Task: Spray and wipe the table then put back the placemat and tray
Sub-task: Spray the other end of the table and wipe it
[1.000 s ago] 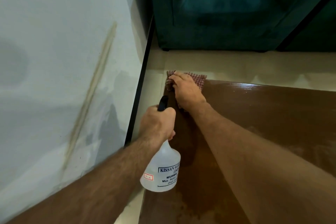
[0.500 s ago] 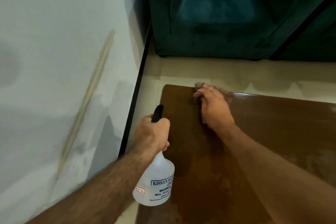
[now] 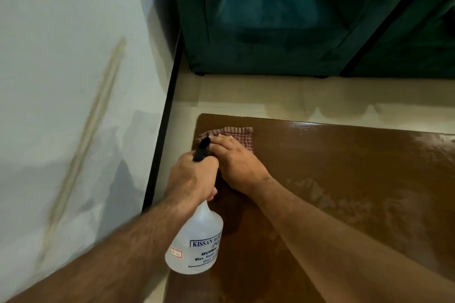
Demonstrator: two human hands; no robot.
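Note:
A glossy brown wooden table (image 3: 344,179) fills the lower right, with streaky wet patches on its surface. My right hand (image 3: 236,162) presses flat on a red-and-white checked cloth (image 3: 242,134) near the table's far left corner. My left hand (image 3: 192,177) grips the neck of a translucent white spray bottle (image 3: 197,243) with a black trigger head, held over the table's left edge, just beside the right hand. No placemat or tray is in view.
A white wall (image 3: 61,81) with a long tan streak runs along the left, edged by a black strip (image 3: 165,120). A dark green sofa (image 3: 283,15) stands beyond the table across a band of pale tiled floor (image 3: 295,98).
My right hand slid the cloth right along the far edge and then back left toward the corner. The left hand kept the bottle in about the same place.

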